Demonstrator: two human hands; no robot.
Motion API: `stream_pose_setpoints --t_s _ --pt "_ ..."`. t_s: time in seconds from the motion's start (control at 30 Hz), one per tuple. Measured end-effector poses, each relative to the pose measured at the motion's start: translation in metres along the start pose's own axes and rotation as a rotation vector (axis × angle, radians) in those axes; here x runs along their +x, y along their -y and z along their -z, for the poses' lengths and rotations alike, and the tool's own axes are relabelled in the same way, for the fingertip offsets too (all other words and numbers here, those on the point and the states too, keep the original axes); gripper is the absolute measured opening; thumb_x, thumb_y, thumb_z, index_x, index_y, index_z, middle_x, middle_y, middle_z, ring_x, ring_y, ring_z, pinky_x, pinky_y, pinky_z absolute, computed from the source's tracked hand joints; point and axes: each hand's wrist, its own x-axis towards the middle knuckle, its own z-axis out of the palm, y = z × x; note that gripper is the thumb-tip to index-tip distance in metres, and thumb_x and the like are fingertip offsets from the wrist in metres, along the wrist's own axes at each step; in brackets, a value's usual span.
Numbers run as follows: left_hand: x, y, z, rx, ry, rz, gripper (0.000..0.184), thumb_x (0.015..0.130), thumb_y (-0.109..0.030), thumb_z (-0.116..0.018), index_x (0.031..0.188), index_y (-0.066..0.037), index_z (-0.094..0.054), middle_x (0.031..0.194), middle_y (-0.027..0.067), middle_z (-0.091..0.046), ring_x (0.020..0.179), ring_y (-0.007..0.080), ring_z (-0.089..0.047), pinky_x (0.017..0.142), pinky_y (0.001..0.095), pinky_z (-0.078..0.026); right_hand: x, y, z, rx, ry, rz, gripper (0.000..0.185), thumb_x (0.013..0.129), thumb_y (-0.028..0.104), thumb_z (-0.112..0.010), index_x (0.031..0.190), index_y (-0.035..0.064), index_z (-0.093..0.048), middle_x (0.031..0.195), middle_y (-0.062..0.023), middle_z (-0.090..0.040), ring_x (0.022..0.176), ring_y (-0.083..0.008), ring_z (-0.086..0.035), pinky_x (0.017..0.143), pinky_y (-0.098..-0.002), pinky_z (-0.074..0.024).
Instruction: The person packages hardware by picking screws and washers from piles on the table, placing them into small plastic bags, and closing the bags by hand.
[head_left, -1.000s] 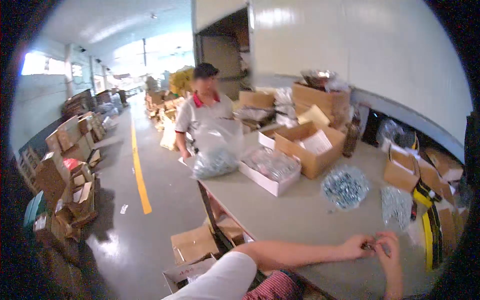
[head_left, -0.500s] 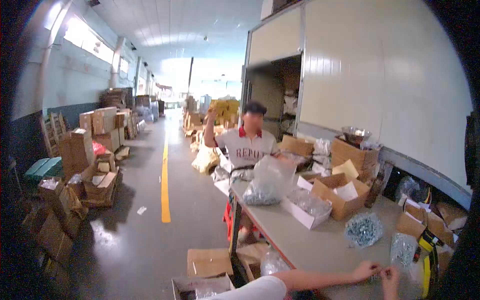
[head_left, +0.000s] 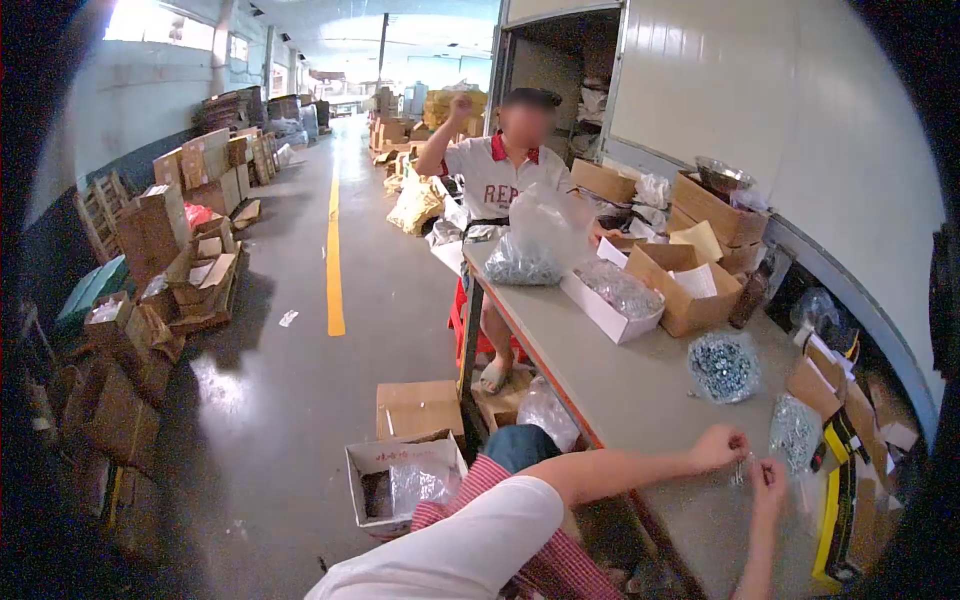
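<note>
My left hand (head_left: 718, 448) reaches over the table (head_left: 640, 400) from the white-sleeved arm, its fingers pinched together. Close beside it, my right hand (head_left: 768, 485) is also closed in a pinch. Small shiny pieces (head_left: 739, 472) show between the two hands, too small to name, and I cannot tell which hand holds them. Just beyond lies a clear bag of small metal parts (head_left: 795, 432), close to my right hand. A rounder clear bag of metal hardware (head_left: 723, 368) sits farther up the table.
Across the table's far end is a co-worker (head_left: 505, 170) with one hand raised. A large clear bag (head_left: 530, 245), a white box (head_left: 620, 310) and an open carton (head_left: 690, 295) stand there. Cartons (head_left: 850, 390) crowd the right edge; an open box (head_left: 400, 490) is on the floor.
My view has tilted downward, so more of my arms, lap and the floor box shows. Both hands remain close together, closed, over the table.
</note>
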Motion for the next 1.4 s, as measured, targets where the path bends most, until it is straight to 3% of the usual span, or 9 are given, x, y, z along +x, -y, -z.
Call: stream_pose_setpoints --t_s 0.13,0.23,0.33,0.43,0.53,0.9,1.13,1.3,1.4 --pt "0.002 0.014 0.000 0.045 -0.027 -0.098 0.019 0.075 -0.020 -0.065 0.082 -0.002 -0.064 0.076 0.0153 -0.066 0.070 0.0289 -0.064 0.068 0.0403 -0.050 0.004 -0.007 0.005 -0.076 0.073 -0.021 0.009 0.091 0.010 -0.062 0.091 0.0045 -0.055 0.081 0.0002 -0.057 0.076 -0.0087 -0.056 0.069 -0.0238 -0.0458" --pt "-0.002 0.007 0.002 0.188 -0.005 -0.100 0.021 0.077 -0.022 -0.064 0.085 -0.004 -0.067 0.081 0.0156 -0.068 0.076 0.0311 -0.066 0.072 0.0412 -0.051 -0.003 0.006 0.002 0.152 0.143 -0.087 0.019 0.090 0.014 -0.063 0.103 0.0020 -0.056 0.094 -0.0062 -0.063 0.087 -0.0147 -0.060 0.077 -0.0306 -0.0489" --pt "-0.008 -0.011 0.009 0.325 0.049 -0.099 0.021 0.078 -0.024 -0.062 0.085 -0.005 -0.066 0.083 0.0166 -0.067 0.078 0.0342 -0.065 0.073 0.0435 -0.051 -0.016 0.029 -0.012 0.076 0.027 -0.010 0.019 0.092 0.013 -0.060 0.106 0.0027 -0.053 0.092 -0.0068 -0.062 0.087 -0.0154 -0.060 0.077 -0.0312 -0.0488" --pt "-0.010 -0.012 0.009 0.296 0.100 -0.119 0.021 0.079 -0.024 -0.062 0.084 -0.004 -0.065 0.082 0.0177 -0.066 0.078 0.0361 -0.064 0.071 0.0456 -0.050 -0.010 0.013 -0.010 -0.051 0.173 0.090 0.017 0.093 0.013 -0.058 0.106 0.0035 -0.053 0.092 -0.0079 -0.062 0.085 -0.0171 -0.061 0.074 -0.0322 -0.0492" --pt "-0.007 -0.007 0.008 0.263 0.140 -0.148 0.021 0.080 -0.025 -0.062 0.085 -0.004 -0.064 0.082 0.0183 -0.066 0.077 0.0369 -0.063 0.070 0.0462 -0.049 -0.006 -0.002 -0.012 -0.042 0.155 -0.012 0.015 0.093 0.013 -0.058 0.103 0.0037 -0.053 0.090 -0.0088 -0.062 0.083 -0.0182 -0.061 0.074 -0.0332 -0.0492" --pt "-0.008 -0.004 0.007 0.223 0.158 -0.142 0.020 0.080 -0.024 -0.064 0.085 -0.004 -0.065 0.079 0.0165 -0.066 0.074 0.0336 -0.064 0.070 0.0439 -0.050 -0.005 -0.006 -0.010 -0.165 0.117 0.081 0.010 0.090 0.012 -0.059 0.092 0.0038 -0.053 0.079 -0.0098 -0.060 0.068 -0.0204 -0.056 0.062 -0.0349 -0.0453" --pt "0.004 0.006 0.007 0.082 0.297 -0.027 0.019 0.078 -0.022 -0.065 0.083 -0.004 -0.065 0.072 0.0116 -0.065 0.066 0.0219 -0.062 0.064 0.0384 -0.050 -0.002 -0.017 -0.007 -0.231 0.100 0.160 0.010 0.086 0.007 -0.058 0.082 0.0040 -0.049 0.073 -0.0066 -0.054 0.064 -0.0177 -0.052 0.059 -0.0326 -0.0431" --pt "0.020 0.026 0.003 -0.050 0.364 0.135 0.017 0.078 -0.018 -0.065 0.079 -0.001 -0.063 0.066 0.0076 -0.061 0.062 0.0175 -0.061 0.058 0.0355 -0.050 -0.001 -0.012 0.006 -0.101 0.157 -0.127 0.011 0.087 0.008 -0.058 0.081 0.0058 -0.050 0.071 -0.0028 -0.053 0.060 -0.0123 -0.052 0.055 -0.0293 -0.0421" --pt "0.034 0.030 0.004 -0.353 0.472 0.446 0.011 0.076 -0.009 -0.060 0.078 0.002 -0.062 0.070 0.0110 -0.062 0.058 0.0212 -0.062 0.052 0.0343 -0.052 0.000 -0.012 0.009 0.041 0.160 -0.229 0.010 0.088 0.009 -0.058 0.081 0.0064 -0.051 0.070 -0.0013 -0.053 0.057 -0.0109 -0.053 0.053 -0.0274 -0.0429"
